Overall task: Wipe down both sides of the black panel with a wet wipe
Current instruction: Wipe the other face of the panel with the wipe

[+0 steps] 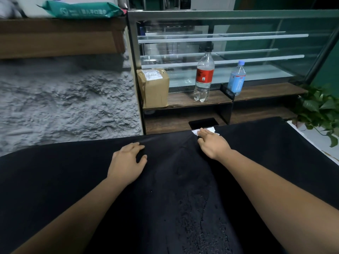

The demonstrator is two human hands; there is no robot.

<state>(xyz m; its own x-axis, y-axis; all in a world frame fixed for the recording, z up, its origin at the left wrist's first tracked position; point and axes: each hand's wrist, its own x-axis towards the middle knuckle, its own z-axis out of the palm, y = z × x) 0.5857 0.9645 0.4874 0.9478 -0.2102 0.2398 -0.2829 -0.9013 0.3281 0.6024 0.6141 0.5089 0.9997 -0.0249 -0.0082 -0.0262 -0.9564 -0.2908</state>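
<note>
One wet wipe lies beneath the right hand, atop the black panel.

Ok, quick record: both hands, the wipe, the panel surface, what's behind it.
left hand: rests flat on the black panel, near its far edge
right hand: presses the wet wipe with straight fingers at the far edge
wet wipe: white, mostly under the fingers
panel surface: beaded wet streak down the middle
behind: red-label bottle, blue bottle, cardboard parcel on a shelf

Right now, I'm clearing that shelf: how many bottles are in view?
2: a red-labelled bottle on the wooden shelf right of the cardboard box, and a blue bottle further right. None seem hidden.
</note>
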